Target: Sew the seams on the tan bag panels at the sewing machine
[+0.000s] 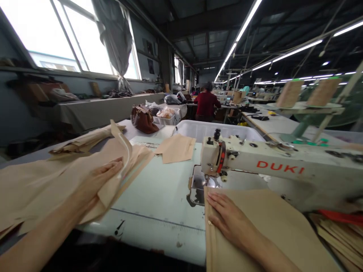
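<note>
At the left, my left hand [98, 183] is closed on a raised flap of beige fabric [34, 181] with a pale strip along its edge. Part of the thumb is hidden by the cloth. My right hand [227, 215] lies flat, fingers stretched out, on a beige fabric panel [272, 219]. The panel's left edge is folded or layered, and its far corner lies just in front of the needle area of the sewing machine [255, 162]. A smaller beige piece [178, 148] rests on the pale green machine table [159, 189], beyond both hands.
A white plastic bin [227, 130] stands behind the machine. Beyond the table are a brown handbag [143, 119] and bagged items [166, 112]. Thread cones [290, 94] stand on a holder at the right, above stacked fabric pieces [337, 241]. A person in red [206, 104] sits farther back.
</note>
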Demonstrator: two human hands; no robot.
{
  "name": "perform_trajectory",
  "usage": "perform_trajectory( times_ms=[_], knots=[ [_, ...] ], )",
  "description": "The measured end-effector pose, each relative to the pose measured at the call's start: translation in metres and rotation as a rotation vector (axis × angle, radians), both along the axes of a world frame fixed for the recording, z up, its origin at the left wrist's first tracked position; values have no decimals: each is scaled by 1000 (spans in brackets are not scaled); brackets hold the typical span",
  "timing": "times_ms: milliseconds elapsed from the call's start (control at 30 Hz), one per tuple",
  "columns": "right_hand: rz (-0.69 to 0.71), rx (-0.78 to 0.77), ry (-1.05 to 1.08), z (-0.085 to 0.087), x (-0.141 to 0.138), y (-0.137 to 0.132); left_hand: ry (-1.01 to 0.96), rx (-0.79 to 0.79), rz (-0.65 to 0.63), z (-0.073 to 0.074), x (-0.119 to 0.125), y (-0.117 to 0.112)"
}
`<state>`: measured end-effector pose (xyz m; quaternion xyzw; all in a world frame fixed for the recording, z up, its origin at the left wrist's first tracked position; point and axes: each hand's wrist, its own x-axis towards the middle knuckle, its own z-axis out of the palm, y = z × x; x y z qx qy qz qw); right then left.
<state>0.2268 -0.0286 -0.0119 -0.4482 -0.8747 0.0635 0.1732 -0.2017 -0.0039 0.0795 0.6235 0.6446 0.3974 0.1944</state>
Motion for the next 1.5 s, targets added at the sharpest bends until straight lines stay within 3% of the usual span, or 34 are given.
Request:
perform_trajectory(
  times_ms=[100,167,267,333,367,467,533,700,833,933,1067,1167,1333,1400,1500],
  knots=[
    [-49,-52,0,8,-8,-10,-225,-155,-185,-35,85,-30],
    [-73,-83,9,12,-10,-13,-431,-358,-355,-50,129,-56],
    [-73,-109,0,14,-10,-16,-421,-432,-689,-54,164,-76],
    [-59,-112,-18,13,-8,-17,-331,-415,-865,-52,175,-67],
    [-46,-107,-29,11,-7,-17,-265,-366,-894,-50,181,-57],
    [-4,-61,-61,7,-4,-18,42,-23,-789,-53,194,-18],
    [14,-41,-73,6,-4,-19,242,142,-740,-64,197,0],
    [-35,-49,-68,14,-11,-21,571,95,-688,-95,179,-5],
    [-28,15,-54,17,-16,-23,553,128,-669,-89,184,-13],
    [-18,21,-33,14,-17,-28,515,144,-735,-85,199,-8],
    [-30,5,-16,11,-15,-35,497,120,-786,-94,211,2],
    [-17,-14,-31,12,-13,-30,474,212,-690,-97,216,23],
    [-22,-70,-80,12,-11,-14,477,262,-599,-83,220,62],
    [-22,-79,-92,10,-10,-11,481,248,-601,-82,216,59],
    [-30,-69,-80,7,-11,-11,485,221,-601,-89,207,37]
  ],
)
